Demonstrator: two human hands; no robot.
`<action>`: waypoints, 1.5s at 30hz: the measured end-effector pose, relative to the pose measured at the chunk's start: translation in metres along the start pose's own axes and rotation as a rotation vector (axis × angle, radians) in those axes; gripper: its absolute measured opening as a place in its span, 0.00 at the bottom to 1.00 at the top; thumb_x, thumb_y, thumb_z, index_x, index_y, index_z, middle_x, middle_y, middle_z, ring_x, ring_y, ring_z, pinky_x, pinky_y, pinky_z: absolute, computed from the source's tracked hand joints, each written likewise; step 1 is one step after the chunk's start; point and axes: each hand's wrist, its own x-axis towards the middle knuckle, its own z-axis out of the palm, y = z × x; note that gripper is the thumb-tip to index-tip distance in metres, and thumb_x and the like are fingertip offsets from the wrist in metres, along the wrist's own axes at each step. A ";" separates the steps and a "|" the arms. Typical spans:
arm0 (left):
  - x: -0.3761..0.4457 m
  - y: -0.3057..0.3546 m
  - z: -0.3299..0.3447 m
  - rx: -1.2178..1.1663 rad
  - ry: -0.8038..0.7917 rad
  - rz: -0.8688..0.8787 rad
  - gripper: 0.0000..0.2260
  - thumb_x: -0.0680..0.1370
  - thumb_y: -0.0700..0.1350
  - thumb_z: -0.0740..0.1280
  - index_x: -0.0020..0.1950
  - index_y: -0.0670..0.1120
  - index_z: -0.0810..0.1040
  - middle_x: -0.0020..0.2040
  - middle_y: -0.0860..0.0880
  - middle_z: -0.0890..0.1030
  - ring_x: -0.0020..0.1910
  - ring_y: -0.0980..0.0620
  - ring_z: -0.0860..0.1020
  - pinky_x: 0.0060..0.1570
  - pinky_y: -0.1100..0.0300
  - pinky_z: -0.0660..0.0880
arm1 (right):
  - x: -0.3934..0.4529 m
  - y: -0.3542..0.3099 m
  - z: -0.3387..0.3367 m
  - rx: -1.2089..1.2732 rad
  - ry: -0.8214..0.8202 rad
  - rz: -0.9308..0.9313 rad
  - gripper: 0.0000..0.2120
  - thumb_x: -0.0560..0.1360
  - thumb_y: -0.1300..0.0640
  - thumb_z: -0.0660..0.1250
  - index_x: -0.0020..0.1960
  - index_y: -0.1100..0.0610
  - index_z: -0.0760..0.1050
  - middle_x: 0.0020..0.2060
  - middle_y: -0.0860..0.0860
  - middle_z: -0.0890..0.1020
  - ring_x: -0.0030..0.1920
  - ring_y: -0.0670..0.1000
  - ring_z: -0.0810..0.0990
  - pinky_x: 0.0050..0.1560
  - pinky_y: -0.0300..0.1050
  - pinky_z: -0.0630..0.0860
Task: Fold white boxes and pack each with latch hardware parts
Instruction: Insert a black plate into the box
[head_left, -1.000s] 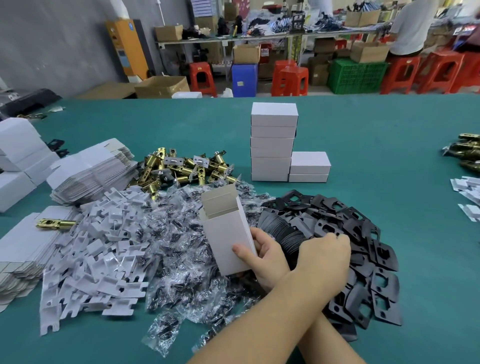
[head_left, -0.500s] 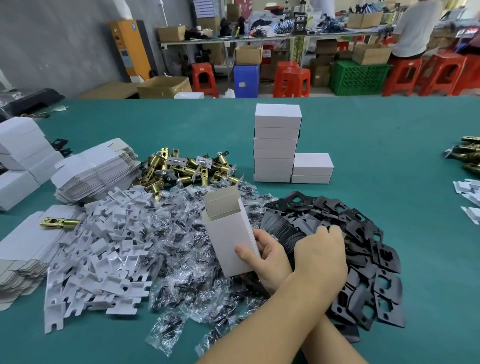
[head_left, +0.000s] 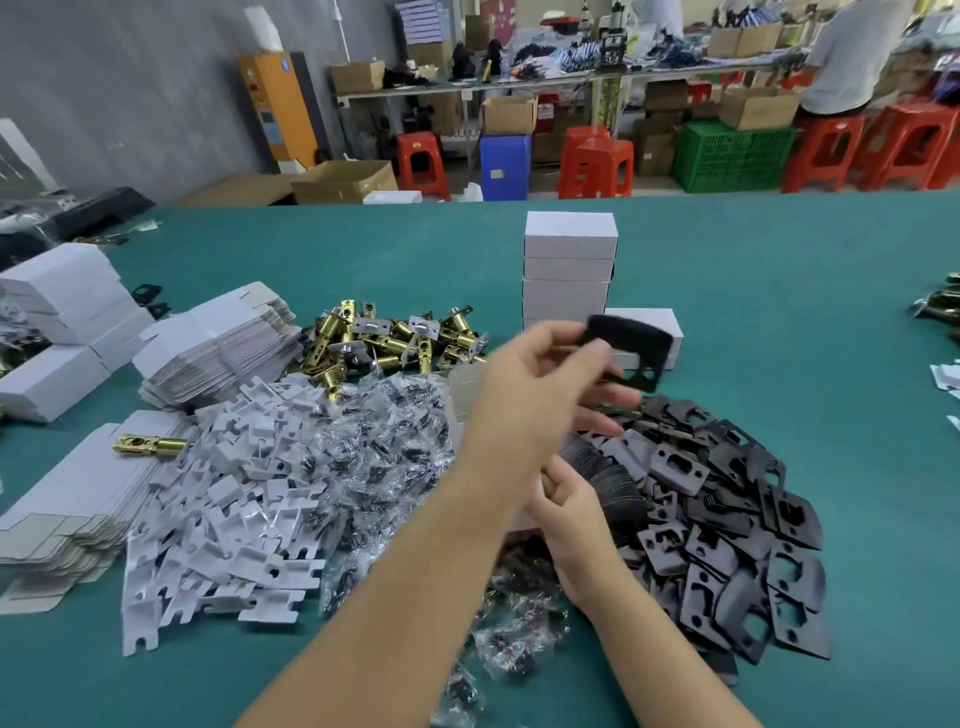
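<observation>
My left hand (head_left: 530, 395) is raised over the middle of the table and pinches one black strike plate (head_left: 631, 345) between thumb and fingers. Beneath it my right hand (head_left: 576, 519) grips an open white box (head_left: 464, 392), which the left arm mostly hides; only its grey flap and a bottom edge show. My forearms cross. The pile of black plates (head_left: 727, 519) lies to the right. Closed white boxes (head_left: 569, 260) stand stacked behind.
Brass latches (head_left: 395, 343), bagged screws (head_left: 374, 452) and white card inserts (head_left: 218, 509) lie in heaps on the green table (head_left: 779, 312). Flat box blanks (head_left: 218, 343) sit at the left, one loose latch (head_left: 150, 445) on another stack. A person stands at a far bench.
My left hand has lifted off the black pile with one plate and risen up and left, over the box. The right hand keeps its hold on the box.
</observation>
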 end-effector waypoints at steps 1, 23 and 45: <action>0.001 0.009 -0.014 0.013 0.006 0.018 0.05 0.82 0.38 0.67 0.56 0.40 0.80 0.42 0.46 0.86 0.38 0.48 0.85 0.27 0.63 0.77 | -0.001 -0.003 0.002 0.024 0.001 0.008 0.11 0.78 0.58 0.74 0.59 0.55 0.79 0.54 0.58 0.86 0.52 0.55 0.85 0.50 0.45 0.82; 0.009 0.021 -0.099 1.242 0.102 0.090 0.06 0.81 0.47 0.70 0.52 0.55 0.87 0.45 0.52 0.84 0.45 0.48 0.79 0.50 0.50 0.78 | -0.006 -0.011 0.008 0.138 -0.037 -0.006 0.22 0.73 0.53 0.75 0.65 0.57 0.77 0.56 0.55 0.86 0.55 0.55 0.86 0.48 0.47 0.83; 0.018 0.019 -0.089 1.353 -0.232 -0.043 0.08 0.83 0.48 0.66 0.54 0.58 0.85 0.49 0.61 0.80 0.63 0.49 0.72 0.74 0.43 0.58 | -0.010 -0.014 0.009 0.170 -0.052 -0.016 0.21 0.71 0.50 0.78 0.62 0.52 0.79 0.55 0.57 0.86 0.54 0.56 0.85 0.47 0.47 0.83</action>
